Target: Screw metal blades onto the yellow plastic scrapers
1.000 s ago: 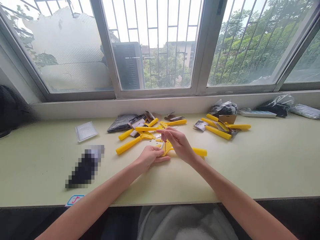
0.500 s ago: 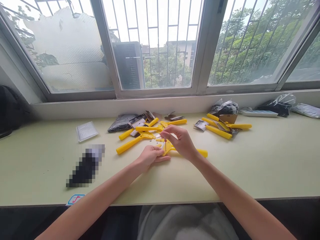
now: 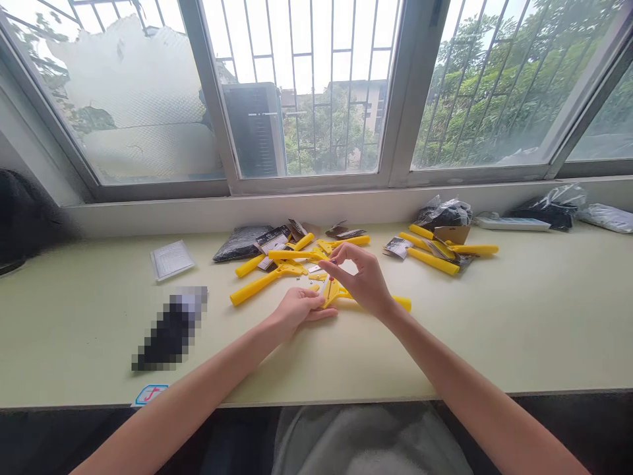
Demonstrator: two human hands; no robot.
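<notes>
My left hand (image 3: 302,306) is closed on the head of a yellow scraper (image 3: 332,294), whose handle extends to the right beneath my right wrist. Between the thumb and fingers of my right hand (image 3: 362,274) is the top of a small screwdriver (image 3: 330,285). Its thin shaft points down to the scraper head; whether the tip sits in a screw is too small to tell. Just beyond my hands lie more yellow scrapers, one with its handle (image 3: 254,289) toward the left. A few tiny metal parts (image 3: 298,282) rest near my left fingertips.
Yellow-handled tools with cardboard tags (image 3: 432,264) form a pile at the right. A black plastic packet (image 3: 242,243) and a clear flat packet (image 3: 172,260) lie left. A blurred dark object (image 3: 165,336) is near the front. Bagged items (image 3: 445,212) line the windowsill side.
My right hand has shifted very slightly, its fingers turning on the screwdriver's top. My left hand and the scraper stay in place.
</notes>
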